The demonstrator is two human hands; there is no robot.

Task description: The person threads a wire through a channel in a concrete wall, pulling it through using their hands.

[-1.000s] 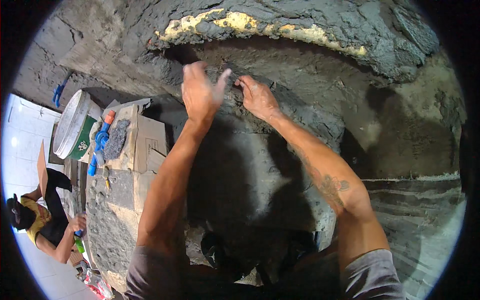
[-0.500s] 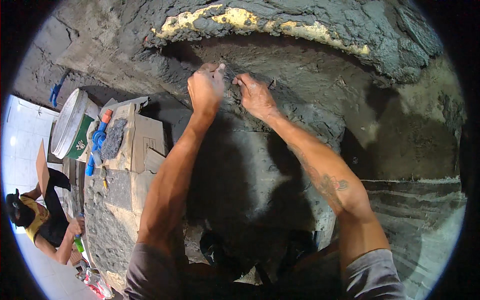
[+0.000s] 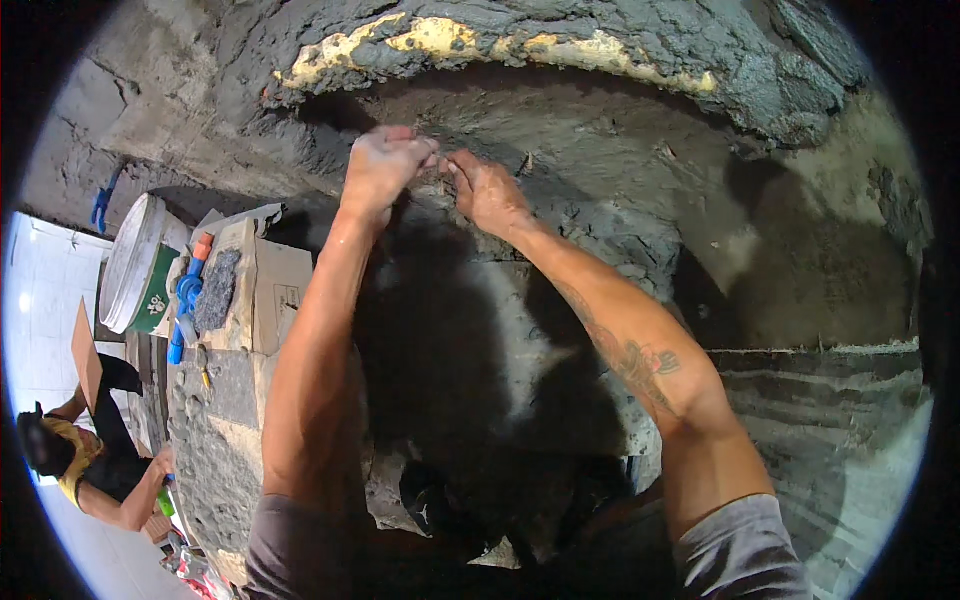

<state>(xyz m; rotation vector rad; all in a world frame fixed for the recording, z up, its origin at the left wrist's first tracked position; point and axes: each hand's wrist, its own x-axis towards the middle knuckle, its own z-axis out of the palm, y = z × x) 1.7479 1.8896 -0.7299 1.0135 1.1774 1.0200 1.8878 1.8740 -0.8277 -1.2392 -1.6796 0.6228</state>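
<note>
Rough grey mortar [image 3: 595, 185] is spread below a curved, yellow-streaked mortar lip [image 3: 443, 38]; before it, the bare left hand [image 3: 380, 172] and right hand [image 3: 490, 195] are held close together, fingers bent toward pinches, seemingly for fine control; whether anything is gripped cannot be told.

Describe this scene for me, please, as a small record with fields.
Left hand: curled, before the rough grey surface; contents unclear
Right hand: pinched, close beside the left; contents unclear
Beyond the hands: yellow patches showing through grey coating
Person's left: white-and-green bucket, blue-and-orange pipe fitting, grey fuzzy pad
Far left: co-worker in dark cap
</note>
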